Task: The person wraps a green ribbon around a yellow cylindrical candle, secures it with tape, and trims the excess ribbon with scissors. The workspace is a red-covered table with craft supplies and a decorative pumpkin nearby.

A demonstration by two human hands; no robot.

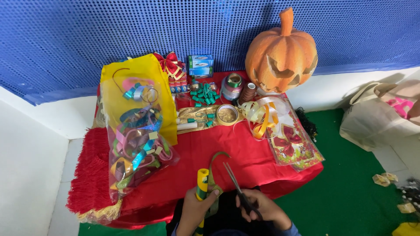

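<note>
At the near edge of the red-draped counter [245,153], the left hand [196,209] is wrapped tight around a yellow-and-green roll [201,184], standing it upright, likely so the olive ribbon [215,162] curling off it stays taut and clear of the cloth. The right hand [261,208] has its fingers closed through the handles of the scissors [237,188], blades parted and angled up toward that ribbon. Farther off sit a bag of ribbon loops [136,131], spools of thread [238,88] and a carved pumpkin [282,54] against the blue wall.
</note>
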